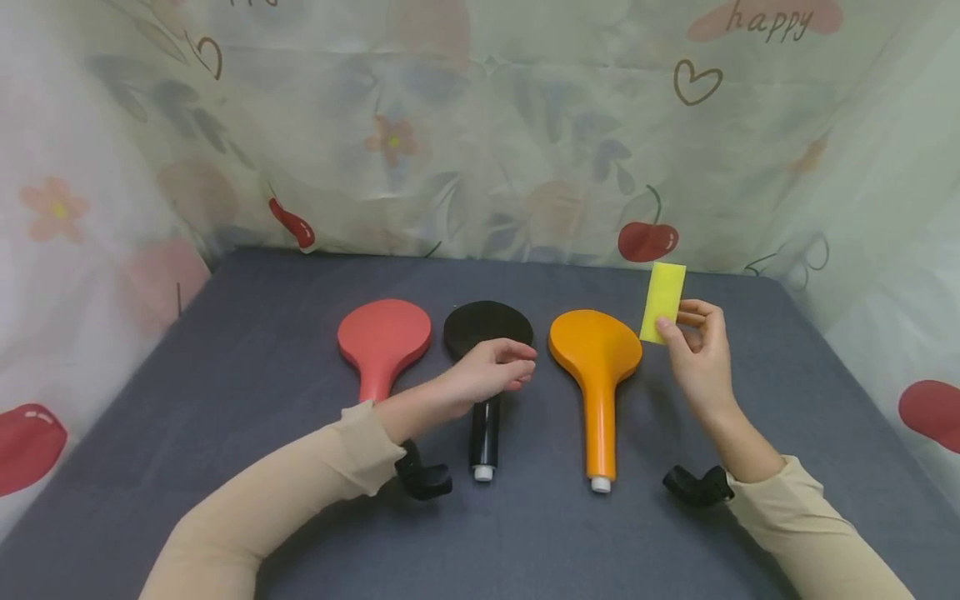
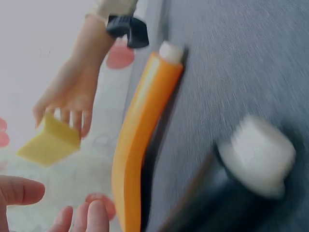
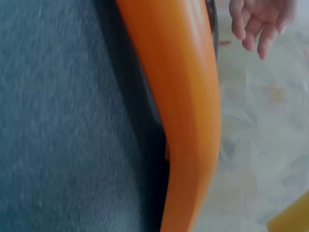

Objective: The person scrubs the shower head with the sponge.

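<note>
Three handheld shower heads lie in a row on the dark table: red (image 1: 384, 337), black (image 1: 483, 429) and orange (image 1: 596, 358). The black and orange handles end in white tips; the red handle's lower end is hidden behind the left forearm. My right hand (image 1: 703, 358) pinches a yellow sticky note (image 1: 663, 302) between thumb and fingers, up to the right of the orange head. In the left wrist view the note looks bent. Above the black shower head hovers my left hand (image 1: 491, 368), fingers loosely bent, holding nothing and covering part of it.
Grey-blue cloth covers the table (image 1: 525, 550). A patterned curtain (image 1: 487, 167) with cherries and flowers hangs behind and at both sides. Black wrist mounts (image 1: 697, 486) stick out below each forearm, above the table.
</note>
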Available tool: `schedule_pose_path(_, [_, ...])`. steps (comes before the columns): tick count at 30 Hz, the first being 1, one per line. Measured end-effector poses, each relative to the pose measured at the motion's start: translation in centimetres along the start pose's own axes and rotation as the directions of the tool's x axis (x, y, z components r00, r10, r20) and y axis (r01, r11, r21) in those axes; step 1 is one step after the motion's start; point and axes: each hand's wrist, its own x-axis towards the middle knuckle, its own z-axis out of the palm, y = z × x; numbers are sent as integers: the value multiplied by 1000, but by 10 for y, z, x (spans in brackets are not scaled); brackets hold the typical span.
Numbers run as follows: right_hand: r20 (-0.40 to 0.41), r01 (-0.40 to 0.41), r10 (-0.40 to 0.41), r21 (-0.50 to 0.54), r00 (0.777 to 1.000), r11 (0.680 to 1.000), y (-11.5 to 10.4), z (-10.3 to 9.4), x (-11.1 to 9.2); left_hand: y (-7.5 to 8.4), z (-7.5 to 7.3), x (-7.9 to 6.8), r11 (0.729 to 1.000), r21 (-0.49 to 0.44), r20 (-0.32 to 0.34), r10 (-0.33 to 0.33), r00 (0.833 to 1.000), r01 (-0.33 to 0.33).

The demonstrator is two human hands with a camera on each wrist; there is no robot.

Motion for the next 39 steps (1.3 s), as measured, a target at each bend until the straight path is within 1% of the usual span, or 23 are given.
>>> schedule_pose_path(2, [-11,-16,16,6,1000,1000,2,-2,3,2,8,3,1000,7,43,-14,999,13])
schedule_pose_path(5, [-32,-41,41,-6,999,999,6,-6,6,4,19,8,999,30,80,-41,996,39])
schedule_pose_path(9, [-58,-65,64,-33,996,997,11,-10,10,3,32,18,994,49,111,-100,989,95])
schedule_pose_path(14, [-84,-87,82,-54,993,995,14,-13,13,-2,46,30,980,69,144,-194,970,186])
schedule_pose_path(20, [-86,-108,101,-82,991,991,17,-13,15,-6,60,40,973,68,180,-230,956,221])
schedule_pose_path(24, [-90,-117,109,-91,990,989,18,-13,15,-5,67,43,968,56,177,-252,952,245])
schedule_pose_path(27, [-90,-122,113,-96,989,988,18,-14,16,-5,71,44,964,47,158,-265,951,261])
schedule_pose_path(31, [-97,-122,112,-104,989,987,19,-15,16,-7,72,46,964,54,145,-265,953,260])
schedule_pose_path(39, [-105,-141,129,-118,986,983,21,-16,16,-11,76,49,961,27,121,-276,954,274])
